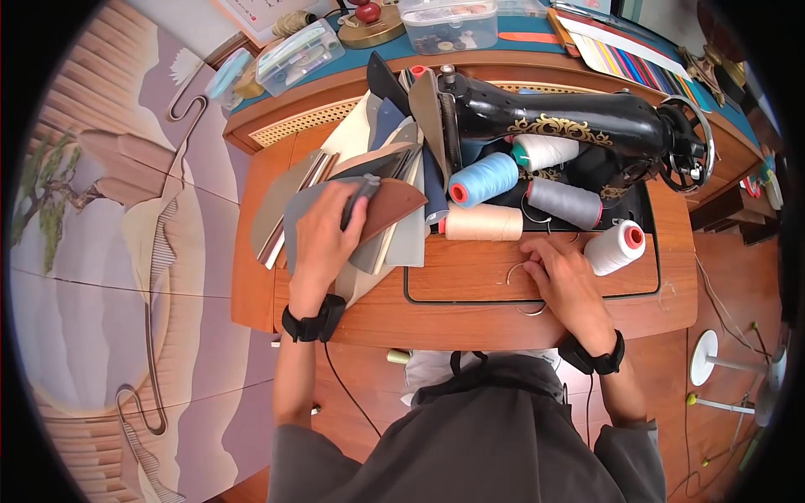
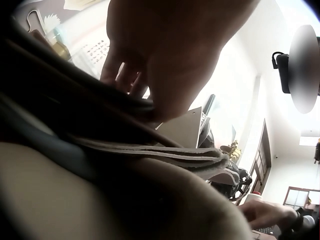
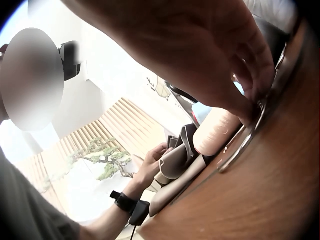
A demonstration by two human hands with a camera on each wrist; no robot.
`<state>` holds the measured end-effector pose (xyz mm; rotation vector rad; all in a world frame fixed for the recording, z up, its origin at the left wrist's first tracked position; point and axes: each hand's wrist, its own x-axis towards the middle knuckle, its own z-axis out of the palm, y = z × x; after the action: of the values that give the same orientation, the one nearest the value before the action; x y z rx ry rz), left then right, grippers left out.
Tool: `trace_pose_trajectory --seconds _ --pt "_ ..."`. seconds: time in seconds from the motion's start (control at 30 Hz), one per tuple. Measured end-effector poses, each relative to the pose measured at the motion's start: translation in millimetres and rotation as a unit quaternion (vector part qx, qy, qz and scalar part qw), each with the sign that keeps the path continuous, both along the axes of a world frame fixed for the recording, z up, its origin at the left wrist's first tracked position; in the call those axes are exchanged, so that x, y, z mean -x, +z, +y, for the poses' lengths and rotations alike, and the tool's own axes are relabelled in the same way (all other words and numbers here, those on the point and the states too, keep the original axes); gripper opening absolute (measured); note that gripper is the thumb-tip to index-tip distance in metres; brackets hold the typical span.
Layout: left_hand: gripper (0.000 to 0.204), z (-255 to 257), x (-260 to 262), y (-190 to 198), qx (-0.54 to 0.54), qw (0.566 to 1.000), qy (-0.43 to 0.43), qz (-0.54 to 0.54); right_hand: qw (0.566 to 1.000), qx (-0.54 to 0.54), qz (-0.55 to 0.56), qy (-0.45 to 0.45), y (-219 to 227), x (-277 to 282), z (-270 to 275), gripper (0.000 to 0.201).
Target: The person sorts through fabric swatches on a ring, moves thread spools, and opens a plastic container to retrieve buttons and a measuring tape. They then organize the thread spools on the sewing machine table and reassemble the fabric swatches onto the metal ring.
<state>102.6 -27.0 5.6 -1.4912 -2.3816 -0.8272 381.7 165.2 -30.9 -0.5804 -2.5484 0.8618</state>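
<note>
- Although the shirt (image 1: pixel 470 427) fills the bottom of my head view, both forearms come clear of it, a black strap on each wrist.
- I see the right hand (image 1: pixel 570 281) low over the table (image 1: pixel 461 314), fingers bent, thumb and forefinger at one end of a thin curved needle (image 1: pixel 510 274); I cannot tell whether they pinch it or merely touch it.
- A second needle (image 1: pixel 530 313) lies nearer the table's front edge, bare and silvery.
- My left hand (image 1: pixel 327 235) is closed around a dark fold (image 1: pixel 355 206) among the leather pieces (image 1: pixel 398 207), thumb on one side, fingers on the other. From the left wrist the palm is a dark silhouette and some fingertips are hidden.
- These pieces lie heaped on the table's left part, overlapping: grey, brown, cream and navy, smooth-faced, some rounded; the lower ones are mostly covered.
- Just beyond the right hand sit thread cones: peach (image 1: pixel 482 223), blue, grey and two white; one white cone (image 1: pixel 612 249) tilts beside the knuckles.
- Behind them stands the black sewing machine (image 1: pixel 545 113), gold-patterned, its base partly blocked by cones.
- Farthest back, I find clear boxes (image 1: pixel 449 27), one cut off by the frame top.
</note>
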Motion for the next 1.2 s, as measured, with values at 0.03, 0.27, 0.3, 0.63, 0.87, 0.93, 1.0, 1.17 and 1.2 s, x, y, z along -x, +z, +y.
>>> trace_pose_trajectory --seconds 0.03,0.27,0.3,0.63,0.87,0.93,1.0,1.17,1.2 --pt "0.02 -1.6 1.9 -2.2 0.0 1.0 0.0 0.001 1.0 -0.02 -0.001 0.005 -3.3 -0.6 1.1 0.018" --pt "0.017 -31.2 0.0 22.9 -0.236 0.96 0.106 -0.105 0.992 -0.113 -0.052 -0.018 -6.2 -0.2 -5.5 0.008" --pt "0.017 -37.1 -5.9 30.4 -0.281 0.945 0.113 -0.127 0.992 -0.112 -0.052 -0.017 -7.1 0.0 -6.4 0.008" --pt "0.012 -22.4 -81.7 -8.8 -0.235 0.939 -0.045 -0.247 0.995 -0.102 -0.014 0.005 -7.6 -0.6 -6.6 0.011" --pt "0.02 -1.1 -99.0 -23.2 -0.093 0.966 -0.198 -0.14 0.984 -0.156 -0.088 0.003 -9.4 -1.7 -8.3 0.011" --pt "0.021 4.0 -101.2 -24.8 -0.061 0.966 -0.229 -0.102 0.984 -0.156 -0.082 0.008 -9.7 -3.6 -7.0 0.011" --pt "0.026 7.2 -104.4 -26.4 0.016 0.978 -0.201 -0.06 0.995 -0.093 -0.035 0.018 -6.6 -4.6 -6.8 0.009" --pt "0.043 7.7 -102.7 -33.8 0.08 0.976 -0.201 0.008 0.994 0.099 0.005 0.044 -3.9 -7.5 -6.8 0.017" --pt "0.05 8.0 -102.6 -34.6 0.097 0.976 -0.195 0.006 0.989 0.144 0.022 0.039 -1.4 -8.1 -8.3 0.022"
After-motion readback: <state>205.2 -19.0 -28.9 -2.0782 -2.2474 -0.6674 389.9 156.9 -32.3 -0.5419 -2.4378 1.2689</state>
